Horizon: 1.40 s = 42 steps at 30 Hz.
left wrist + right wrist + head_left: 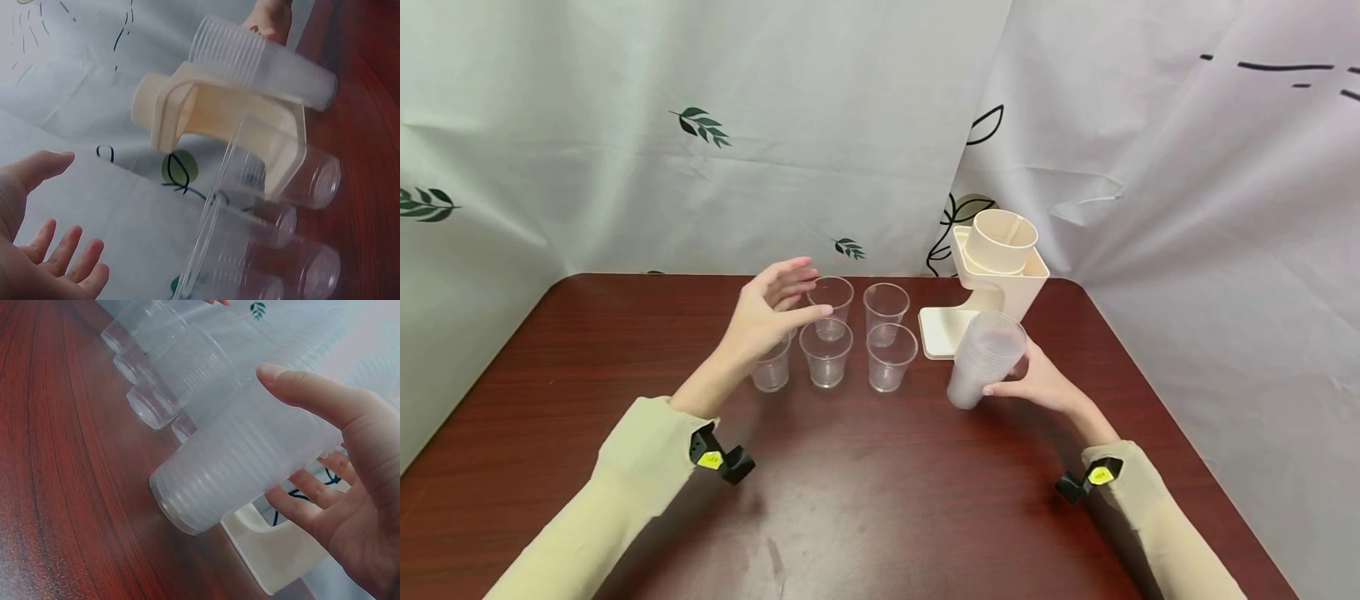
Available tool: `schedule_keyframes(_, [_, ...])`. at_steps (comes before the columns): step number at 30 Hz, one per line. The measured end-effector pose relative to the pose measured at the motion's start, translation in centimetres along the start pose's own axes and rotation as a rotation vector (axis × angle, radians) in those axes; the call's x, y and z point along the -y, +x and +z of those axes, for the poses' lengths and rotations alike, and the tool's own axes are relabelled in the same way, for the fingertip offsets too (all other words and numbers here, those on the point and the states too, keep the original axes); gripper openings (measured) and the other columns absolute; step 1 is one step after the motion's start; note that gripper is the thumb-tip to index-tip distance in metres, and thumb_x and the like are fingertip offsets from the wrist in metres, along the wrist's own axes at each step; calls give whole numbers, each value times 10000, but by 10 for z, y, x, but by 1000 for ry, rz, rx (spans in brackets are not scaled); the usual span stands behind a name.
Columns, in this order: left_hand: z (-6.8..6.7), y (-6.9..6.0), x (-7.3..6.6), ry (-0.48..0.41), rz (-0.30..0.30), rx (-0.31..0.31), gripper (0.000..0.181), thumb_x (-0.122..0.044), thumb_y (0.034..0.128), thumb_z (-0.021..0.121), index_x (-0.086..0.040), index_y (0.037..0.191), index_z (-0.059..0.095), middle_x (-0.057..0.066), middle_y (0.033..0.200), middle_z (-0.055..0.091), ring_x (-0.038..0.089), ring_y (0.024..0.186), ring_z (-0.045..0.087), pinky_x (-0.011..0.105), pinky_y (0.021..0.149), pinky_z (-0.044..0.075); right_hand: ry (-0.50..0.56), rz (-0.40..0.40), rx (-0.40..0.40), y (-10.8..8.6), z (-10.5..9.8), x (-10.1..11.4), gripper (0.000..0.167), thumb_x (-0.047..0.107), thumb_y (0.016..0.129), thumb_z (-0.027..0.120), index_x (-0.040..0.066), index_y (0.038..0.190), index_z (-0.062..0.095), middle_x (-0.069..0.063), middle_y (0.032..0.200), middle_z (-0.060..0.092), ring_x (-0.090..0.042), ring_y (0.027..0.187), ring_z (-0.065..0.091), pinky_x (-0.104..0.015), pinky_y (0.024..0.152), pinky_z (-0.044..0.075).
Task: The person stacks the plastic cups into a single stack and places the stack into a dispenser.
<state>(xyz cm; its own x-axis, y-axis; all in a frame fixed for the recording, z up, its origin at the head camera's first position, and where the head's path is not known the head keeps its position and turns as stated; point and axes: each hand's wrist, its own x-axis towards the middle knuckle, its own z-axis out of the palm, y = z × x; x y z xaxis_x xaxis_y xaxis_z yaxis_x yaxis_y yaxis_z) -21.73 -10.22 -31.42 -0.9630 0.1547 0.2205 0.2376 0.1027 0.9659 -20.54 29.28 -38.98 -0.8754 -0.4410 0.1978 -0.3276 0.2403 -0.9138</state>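
My right hand (1043, 385) grips a tilted stack of clear plastic cups (983, 367) near the right side of the table. In the right wrist view its thumb lies on one side of the stack (212, 465) and the fingers on the other. Single clear cups stand upright in two rows mid-table, among them a front cup (827, 367) and a back cup (886, 304). Over the leftmost of these hovers my left hand (763, 312), fingers extended and holding nothing. It partly hides the left cup (771, 371). The left wrist view shows that hand (50, 250) apart from the cups.
Just behind the stack stands a cream cup dispenser-like holder (1022, 287) with a round ring on top and a flat base (938, 329). The brown table (850, 492) ends at a white patterned curtain (775, 183) behind and at the right.
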Motion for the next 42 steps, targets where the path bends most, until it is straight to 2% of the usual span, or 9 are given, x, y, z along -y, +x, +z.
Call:
schedule_keyframes(9, [-24, -9, 1, 40, -1, -59, 628, -107, 821, 749, -92, 1387, 478, -94, 1219, 599, 35, 1129, 575, 201, 1050, 420, -1, -1, 2, 0, 0, 1, 899, -105, 688, 785, 94, 1425, 309, 64, 1242, 519, -54, 1067, 574, -239, 827, 558])
schedule_keyframes(12, [-31, -12, 3, 37, -6, -77, 622, -103, 827, 742, -85, 1389, 477, -122, 1204, 594, -12, 1102, 567, 144, 1009, 427, -5, 3, 1, 0, 0, 1, 895, -102, 687, 786, 92, 1422, 313, 64, 1240, 522, -55, 1064, 576, -239, 826, 558])
schedule_keyframes(15, [-37, -15, 7, 42, -9, -94, 621, -102, 828, 742, -85, 1390, 478, -130, 1209, 585, -25, 1104, 558, 150, 1022, 422, -17, 9, -7, 0, -1, 1, 898, -100, 683, 791, 84, 1421, 313, 66, 1234, 524, -50, 1058, 579, -237, 824, 559])
schedule_keyframes(20, [-48, -21, 17, 85, -20, -104, 653, -116, 824, 752, -105, 1407, 458, -101, 1277, 554, -45, 1148, 525, 224, 1097, 379, -29, 22, -15, -1, -1, 1, 911, -92, 679, 798, 85, 1425, 305, 71, 1230, 521, -39, 1059, 579, -238, 827, 560])
schedule_keyframes(26, [-56, -27, 31, 125, -34, -93, 705, -107, 817, 759, -95, 1433, 415, 35, 1392, 496, 34, 1229, 493, 143, 1070, 371, -19, 23, -6, -1, 0, 1, 894, -100, 680, 793, 93, 1411, 315, 71, 1229, 523, -44, 1059, 582, -243, 829, 561])
schedule_keyframes(33, [-61, -34, 45, 156, -62, -61, 764, -110, 809, 766, -101, 1459, 364, 148, 1467, 420, -51, 1201, 451, 136, 1055, 382, -19, 28, -11, -1, -1, 1, 917, -97, 681, 794, 96, 1427, 296, 63, 1242, 512, -45, 1068, 574, -233, 834, 557])
schedule_keyframes(40, [-63, -41, 58, 162, -70, -36, 827, -72, 778, 785, -82, 1469, 330, 124, 1458, 421, -33, 1214, 445, 130, 1042, 394, -22, 14, -5, 0, -1, 0, 915, -91, 686, 794, 94, 1433, 297, 56, 1250, 510, -54, 1076, 564, -226, 842, 549])
schedule_keyframes(42, [-62, -42, 61, 156, -72, -32, 835, -54, 769, 788, -70, 1466, 328, 142, 1456, 421, 21, 1245, 459, 116, 1031, 396, -26, 10, -5, 0, -1, 0, 916, -92, 686, 794, 90, 1433, 298, 57, 1249, 511, -54, 1075, 563, -225, 840, 549])
